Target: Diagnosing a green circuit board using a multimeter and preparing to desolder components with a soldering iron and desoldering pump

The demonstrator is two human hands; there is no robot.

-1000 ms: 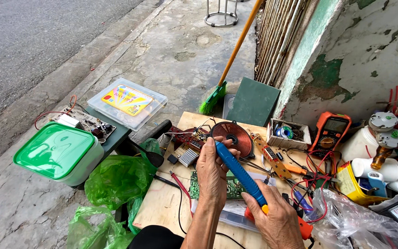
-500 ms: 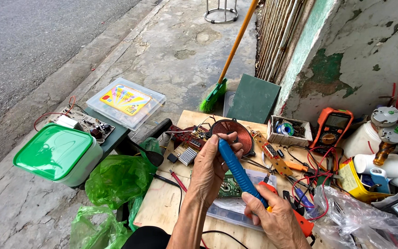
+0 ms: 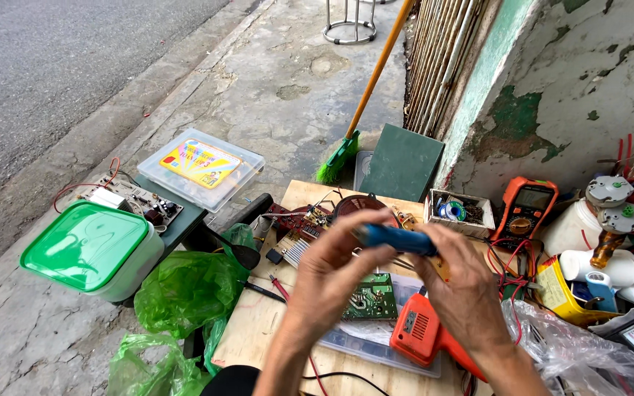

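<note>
Gripping noted: slim blue plastic-handled tool (image 3: 396, 238) is held by left hand (image 3: 332, 275) and right hand (image 3: 464, 290) (both closed on it); judged light, stiff, best grasped mid-handle.

Soft, even daylight, faint shadows, no glare; motion blur on both raised hands, slight wide-angle edge bowing.

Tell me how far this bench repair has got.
Done: the green circuit board lies bare, solder side up, on the wooden board, with the orange soldering gun beside it. In hand: both hands, left and right, hold a blue-handled tool level above it. Left: the tool is not touching the board, and the multimeter sits unused.
</note>
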